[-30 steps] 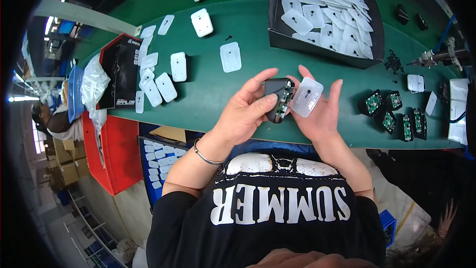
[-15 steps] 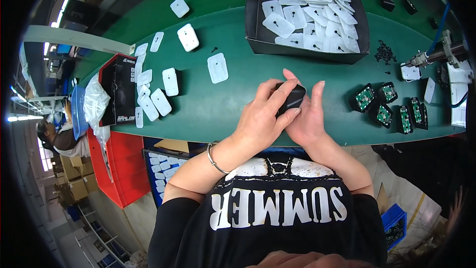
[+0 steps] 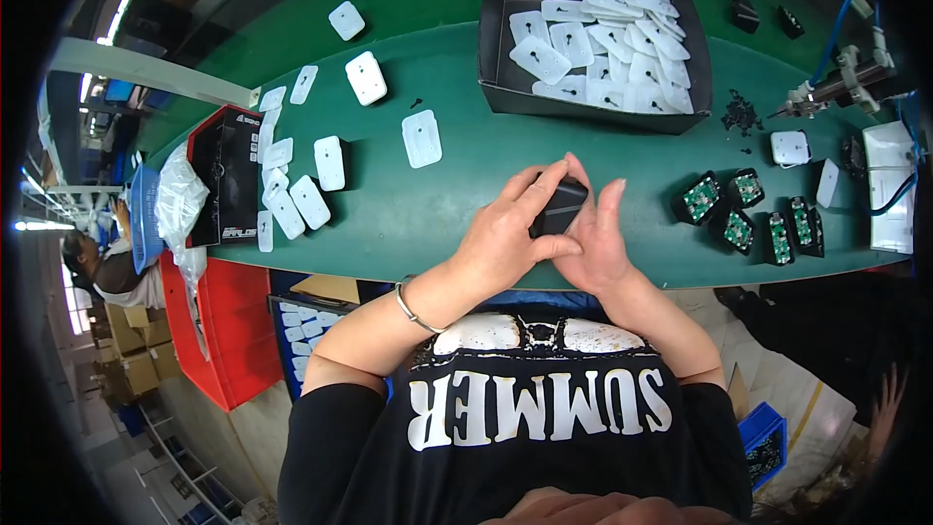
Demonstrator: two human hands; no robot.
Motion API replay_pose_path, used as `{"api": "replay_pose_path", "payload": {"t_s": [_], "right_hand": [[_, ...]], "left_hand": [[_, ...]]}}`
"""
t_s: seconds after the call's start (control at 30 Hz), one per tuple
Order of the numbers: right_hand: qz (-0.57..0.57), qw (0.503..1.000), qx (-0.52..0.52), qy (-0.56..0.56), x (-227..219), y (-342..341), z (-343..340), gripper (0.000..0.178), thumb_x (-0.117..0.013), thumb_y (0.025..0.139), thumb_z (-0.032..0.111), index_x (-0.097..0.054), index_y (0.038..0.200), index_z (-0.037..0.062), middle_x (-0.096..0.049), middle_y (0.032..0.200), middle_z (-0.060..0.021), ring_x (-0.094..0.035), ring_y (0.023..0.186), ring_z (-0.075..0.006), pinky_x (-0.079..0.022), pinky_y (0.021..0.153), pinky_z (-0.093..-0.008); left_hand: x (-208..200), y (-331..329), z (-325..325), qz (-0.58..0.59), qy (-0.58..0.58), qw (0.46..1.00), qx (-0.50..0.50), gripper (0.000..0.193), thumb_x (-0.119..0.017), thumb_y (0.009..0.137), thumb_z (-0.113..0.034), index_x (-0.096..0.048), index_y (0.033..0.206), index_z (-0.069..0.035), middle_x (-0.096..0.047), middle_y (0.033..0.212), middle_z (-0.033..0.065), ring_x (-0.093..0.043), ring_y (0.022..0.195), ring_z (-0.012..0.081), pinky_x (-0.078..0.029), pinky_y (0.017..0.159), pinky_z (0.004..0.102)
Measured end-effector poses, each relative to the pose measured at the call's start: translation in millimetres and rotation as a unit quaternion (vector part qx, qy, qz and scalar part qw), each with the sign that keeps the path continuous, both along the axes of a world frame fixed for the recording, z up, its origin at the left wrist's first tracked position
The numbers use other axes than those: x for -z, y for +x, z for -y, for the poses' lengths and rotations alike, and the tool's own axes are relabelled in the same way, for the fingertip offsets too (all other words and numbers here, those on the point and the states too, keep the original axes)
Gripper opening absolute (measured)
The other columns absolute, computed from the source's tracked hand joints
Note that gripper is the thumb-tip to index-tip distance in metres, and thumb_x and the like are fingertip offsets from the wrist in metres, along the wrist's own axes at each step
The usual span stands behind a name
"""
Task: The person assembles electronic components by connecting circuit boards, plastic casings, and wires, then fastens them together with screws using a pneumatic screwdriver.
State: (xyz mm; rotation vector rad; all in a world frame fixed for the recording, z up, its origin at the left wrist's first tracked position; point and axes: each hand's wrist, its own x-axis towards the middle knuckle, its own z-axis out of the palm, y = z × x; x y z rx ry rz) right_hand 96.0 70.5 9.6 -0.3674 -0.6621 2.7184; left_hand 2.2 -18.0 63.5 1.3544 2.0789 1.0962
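Note:
A small black plastic housing (image 3: 561, 211) is gripped by my left hand (image 3: 498, 238), fingers over its far end and thumb along its near side. My right hand (image 3: 603, 241) lies close against the housing's right side, thumb raised and apart. Its fingers are stretched out and partly hidden behind the housing. To the left of my hands, a white cover plate (image 3: 422, 139) rests on the green bench, with a small black screw (image 3: 418, 102) beyond it. On the right stand several black housings with green circuit boards (image 3: 702, 197).
A black box (image 3: 593, 118) of white cover plates stands at the back. More white-topped units (image 3: 330, 163) and plates lie on the left by a dark carton (image 3: 225, 180). At right are a screw pile (image 3: 742, 114), an electric screwdriver (image 3: 826, 89) and a white tray (image 3: 888, 185).
The housing has tilted in my left hand, with more of its flat dark face showing. My right fingers have shifted slightly behind it. The whole view has moved a little.

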Motion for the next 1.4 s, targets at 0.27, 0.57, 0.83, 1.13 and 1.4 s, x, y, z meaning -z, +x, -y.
{"api": "replay_pose_path", "payload": {"t_s": [0.27, 0.57, 0.83, 1.13, 1.4], "right_hand": [[0.088, 0.942, -0.059, 0.318, -27, 40, -23, 0.072, -0.021, 0.090, 0.056, -0.004, 0.140, 0.0073, -0.021, 0.142, -0.0139, -0.029, 0.127, -0.0274, -0.023, 0.104, -0.0430], [0.063, 0.653, 0.421, 0.627, -224, 90, -174, 0.042, -0.044, 0.091, 0.020, -0.036, 0.123, -0.0067, -0.045, 0.122, -0.0192, -0.042, 0.117, -0.0272, -0.033, 0.101, -0.0371], [-0.148, 0.885, 0.055, 0.438, -244, 67, -259, 0.050, -0.055, 0.083, 0.026, -0.039, 0.119, -0.0053, -0.048, 0.104, -0.0141, -0.048, 0.096, -0.0231, -0.035, 0.092, -0.0353], [-0.149, 0.873, 0.211, 0.414, -231, 26, -130, 0.031, -0.056, 0.084, 0.027, -0.048, 0.099, 0.0006, -0.052, 0.068, -0.0036, -0.052, 0.056, -0.0139, -0.046, 0.053, -0.0275], [-0.129, 0.879, 0.183, 0.422, -231, 35, -136, 0.031, -0.055, 0.083, 0.025, -0.048, 0.100, 0.0000, -0.050, 0.070, -0.0043, -0.049, 0.059, -0.0143, -0.043, 0.057, -0.0278]], "left_hand": [[2, -4, -6, 0.100, -0.059, 0.992, 0.047, 0.065, -0.057, 0.076, -0.005, -0.026, 0.133, -0.003, -0.045, 0.122, 0.0216, -0.056, 0.099, 0.0309, -0.047, 0.080, 0.0340], [17, -25, 6, 0.526, 0.059, 0.845, 0.081, 0.048, -0.040, 0.084, -0.008, -0.026, 0.130, -0.006, -0.048, 0.117, 0.0176, -0.061, 0.088, 0.0285, -0.051, 0.074, 0.0354], [11, -13, 16, 0.710, 0.022, 0.703, 0.003, 0.044, -0.041, 0.088, -0.012, -0.026, 0.128, -0.001, -0.048, 0.117, 0.0202, -0.059, 0.091, 0.0317, -0.052, 0.075, 0.0380], [17, -16, 23, 0.697, 0.019, 0.716, 0.005, 0.045, -0.044, 0.087, -0.008, -0.027, 0.128, -0.003, -0.052, 0.112, 0.0172, -0.058, 0.095, 0.0304, -0.051, 0.078, 0.0367], [32, -19, 24, 0.631, 0.012, 0.775, -0.007, 0.053, -0.052, 0.082, -0.007, -0.029, 0.130, -0.006, -0.051, 0.114, 0.0200, -0.054, 0.103, 0.0296, -0.045, 0.089, 0.0413]]}}
